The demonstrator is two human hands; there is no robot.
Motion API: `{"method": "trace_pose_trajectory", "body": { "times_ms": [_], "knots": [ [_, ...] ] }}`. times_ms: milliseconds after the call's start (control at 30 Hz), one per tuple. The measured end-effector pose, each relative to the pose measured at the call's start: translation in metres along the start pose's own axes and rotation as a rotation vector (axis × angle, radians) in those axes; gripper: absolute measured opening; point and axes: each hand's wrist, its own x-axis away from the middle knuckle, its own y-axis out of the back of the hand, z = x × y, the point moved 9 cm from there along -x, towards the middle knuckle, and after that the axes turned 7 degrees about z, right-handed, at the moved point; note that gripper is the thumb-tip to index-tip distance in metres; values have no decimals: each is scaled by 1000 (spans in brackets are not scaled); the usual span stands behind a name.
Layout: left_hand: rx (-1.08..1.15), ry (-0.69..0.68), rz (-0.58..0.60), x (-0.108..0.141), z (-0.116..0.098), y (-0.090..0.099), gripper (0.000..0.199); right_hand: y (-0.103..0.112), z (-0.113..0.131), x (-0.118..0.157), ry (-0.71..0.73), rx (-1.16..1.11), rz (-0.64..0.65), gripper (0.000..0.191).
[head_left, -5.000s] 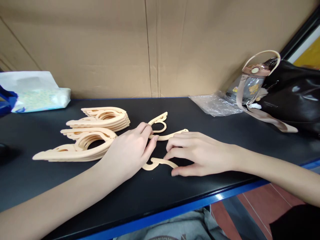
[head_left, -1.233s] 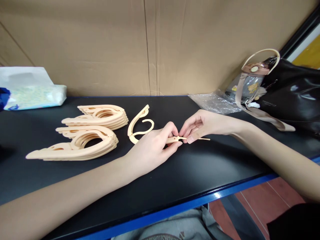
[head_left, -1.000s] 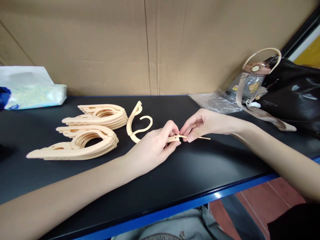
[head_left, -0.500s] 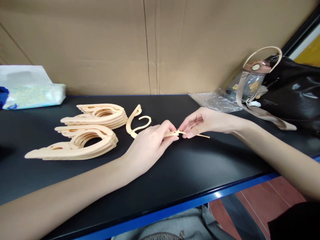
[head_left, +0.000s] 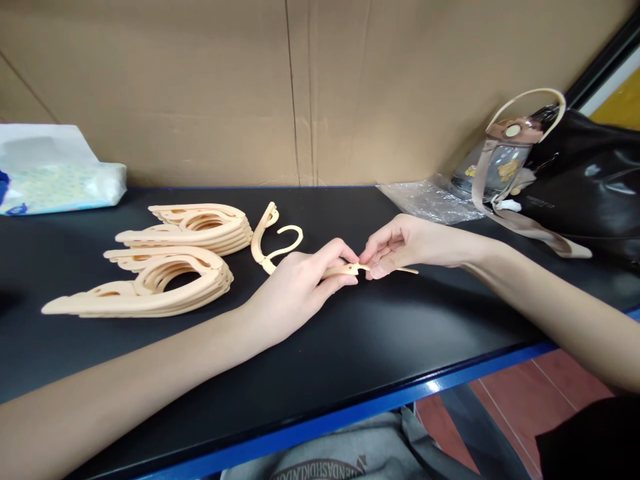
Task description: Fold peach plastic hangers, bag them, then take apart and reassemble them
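Observation:
A beige plastic folding clothes hanger (head_left: 258,241) reaches behind my left hand (head_left: 305,277), its hook and one arm showing on the far side. My left hand is closed, thumb and fingers pinching a beige end piece that looks like the hanger's other arm. My right hand (head_left: 397,247) is closed in a pinch on a thin beige plastic strip (head_left: 407,271), whose free end points right. The two pieces meet or nearly meet between my fingertips; whether they are joined I cannot tell. Left of my left hand lie two stacks of folded hangers, a rear stack (head_left: 220,241) and a front stack (head_left: 165,305).
The black table (head_left: 320,360) has a blue front edge. A tissue pack (head_left: 65,187) lies at the back left, before a cardboard wall (head_left: 200,93). Clear plastic wrap (head_left: 425,200), a strapped water bottle (head_left: 505,160) and a black bag (head_left: 590,180) are at the right.
My hands have barely moved, still pinching the hanger and the strip. My fingertips sit slightly differently around the joint. The whole view has shifted a little.

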Motion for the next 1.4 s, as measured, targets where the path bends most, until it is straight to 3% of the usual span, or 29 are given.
{"method": "trace_pose_trajectory", "body": {
  "times_ms": [400,633,833,1133,1300,1400],
  "knots": [
    [-9,-16,27,2,2,-4,3,-6,-3,-2,-25,35,-21,29],
    [24,29,20,-5,3,-3,12,-10,19,7,31,241,-45,25],
    [-118,94,-10,-7,6,1,17,-13,25,14,59,456,-27,28],
    [-318,35,-4,-4,-1,0,8,-15,24,11,105,580,-9,20],
    [-501,100,-228,3,-2,20,10,-11,30,13,114,760,-28,17],
    [-542,204,-333,6,12,30,25,-10,33,15,132,869,-19,15]
  ]
}}
